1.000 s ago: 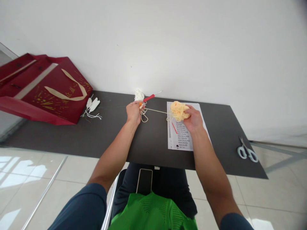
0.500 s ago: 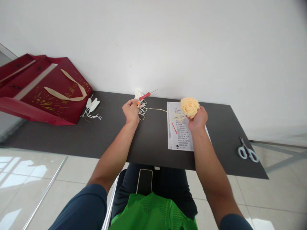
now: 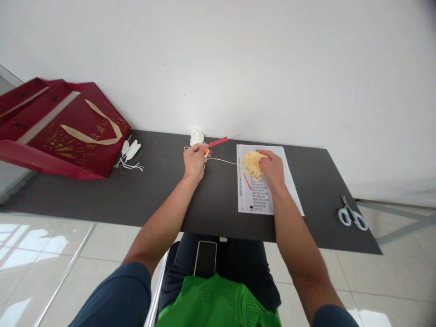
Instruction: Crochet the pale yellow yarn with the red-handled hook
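My left hand [image 3: 194,160] is closed around a crochet hook [image 3: 219,141] with a red handle, together with a small orange bit and a strand of pale yellow yarn. That strand runs right to a loose ball of yellow yarn [image 3: 251,161], which rests on a printed sheet of paper [image 3: 286,181]. My right hand [image 3: 271,169] lies on the ball and grips it from the right. A small white crocheted piece [image 3: 197,135] sits just behind my left hand, near the wall.
A dark red paper gift bag [image 3: 68,131] lies on its side at the table's far left, with small white crocheted pieces [image 3: 131,150] beside it. White-handled scissors [image 3: 350,215] lie near the dark table's [image 3: 102,190] right edge. A phone [image 3: 205,258] rests on my lap.
My right hand, which had lifted the yarn ball above the paper half a second ago, has brought it back down onto the sheet. My left hand shifted slightly right with the hook.
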Available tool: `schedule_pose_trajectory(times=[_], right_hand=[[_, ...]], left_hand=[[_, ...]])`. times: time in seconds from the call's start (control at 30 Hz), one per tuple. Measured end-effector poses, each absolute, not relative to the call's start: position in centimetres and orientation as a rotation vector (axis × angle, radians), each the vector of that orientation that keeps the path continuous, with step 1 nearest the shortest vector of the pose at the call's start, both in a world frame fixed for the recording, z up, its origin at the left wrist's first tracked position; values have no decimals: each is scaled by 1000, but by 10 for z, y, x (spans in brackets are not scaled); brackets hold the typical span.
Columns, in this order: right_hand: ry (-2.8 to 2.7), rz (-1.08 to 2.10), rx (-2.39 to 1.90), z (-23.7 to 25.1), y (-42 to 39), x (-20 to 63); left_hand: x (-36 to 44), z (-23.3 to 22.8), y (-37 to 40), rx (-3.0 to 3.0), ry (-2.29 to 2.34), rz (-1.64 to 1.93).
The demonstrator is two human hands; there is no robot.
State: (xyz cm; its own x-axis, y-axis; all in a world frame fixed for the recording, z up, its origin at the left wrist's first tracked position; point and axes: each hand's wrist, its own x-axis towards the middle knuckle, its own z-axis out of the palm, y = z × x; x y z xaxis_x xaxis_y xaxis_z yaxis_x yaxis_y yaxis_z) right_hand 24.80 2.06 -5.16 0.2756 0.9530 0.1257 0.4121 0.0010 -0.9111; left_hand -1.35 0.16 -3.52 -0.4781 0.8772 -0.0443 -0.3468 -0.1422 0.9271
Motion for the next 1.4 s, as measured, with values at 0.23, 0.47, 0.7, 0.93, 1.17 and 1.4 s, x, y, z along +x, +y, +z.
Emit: schedule_pose_trajectory(times=[0.23, 0.47, 0.7, 0.93, 1.17, 1.4], right_hand=[[-1713, 458, -1309, -36, -2, 217], [-1928, 892, -1023, -48, -28, 174], [-2051, 757, -1170, -44, -17, 190], [-1607, 625, -1415, -42, -4, 207], [-1693, 691, -1194, -28, -21, 193], [-1087, 1341, -860, -23, -42, 160]], left_hand=[[9, -22, -16, 684, 992, 1577], [13, -12, -30, 713, 686, 1334], [10, -15, -29, 768, 653, 1313], [5, -21, -21, 856, 921, 1360], [6, -28, -20, 1147, 1169, 1515], [16, -20, -34, 1236, 1205, 1399]])
